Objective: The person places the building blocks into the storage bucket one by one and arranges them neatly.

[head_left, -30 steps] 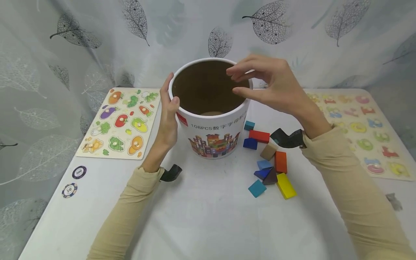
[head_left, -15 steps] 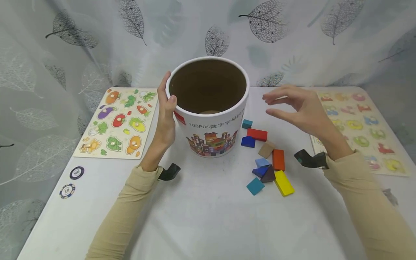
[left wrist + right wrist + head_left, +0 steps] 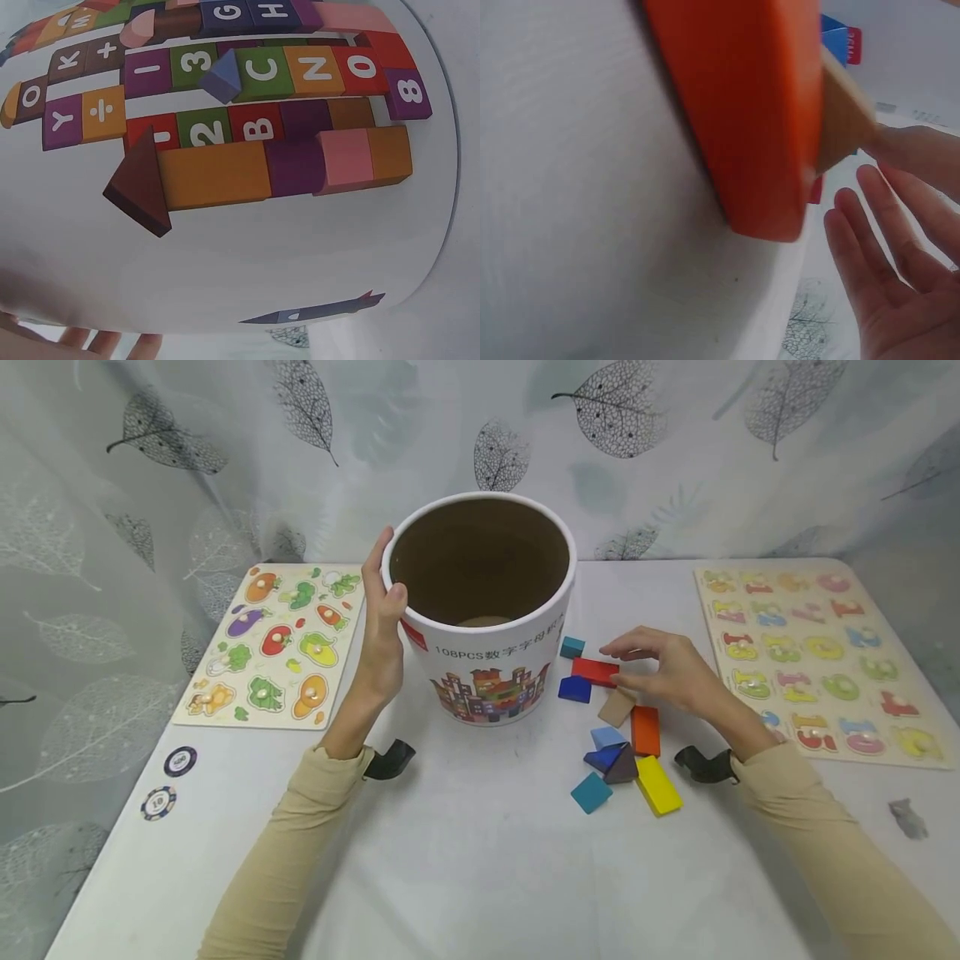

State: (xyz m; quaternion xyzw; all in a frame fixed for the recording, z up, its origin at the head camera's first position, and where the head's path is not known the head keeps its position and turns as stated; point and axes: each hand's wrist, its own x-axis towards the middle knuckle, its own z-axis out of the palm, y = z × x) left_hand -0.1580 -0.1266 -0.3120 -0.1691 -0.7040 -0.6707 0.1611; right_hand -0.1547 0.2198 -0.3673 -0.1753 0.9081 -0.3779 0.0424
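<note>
A large white paper bucket [image 3: 491, 687] stands upright, its mouth facing up and its inside dark. My left hand [image 3: 381, 643] holds it by the left side of the rim, thumb in front and fingers round the far side. In the left wrist view, the printed letter blocks on the bucket's wall [image 3: 217, 259] fill most of the frame. My right hand [image 3: 667, 672] is low over the toy blocks, thumb and fingers parted at the right end of a red block [image 3: 595, 672]. Close by lie a plain wooden block [image 3: 617, 707] and an orange-red block [image 3: 645, 731], large in the right wrist view.
Nearer me lie a yellow block [image 3: 659, 786], a teal block [image 3: 592, 792] and several blue and dark pieces. A vegetable puzzle board [image 3: 270, 647] is at left, a number puzzle board [image 3: 817, 664] at right. Two poker chips [image 3: 180, 762] lie front left; a leaf-print curtain [image 3: 442, 427] hangs behind.
My right hand has moved from over the bucket's right rim out to the right, then down to the red block. My left hand keeps its hold on the rim.
</note>
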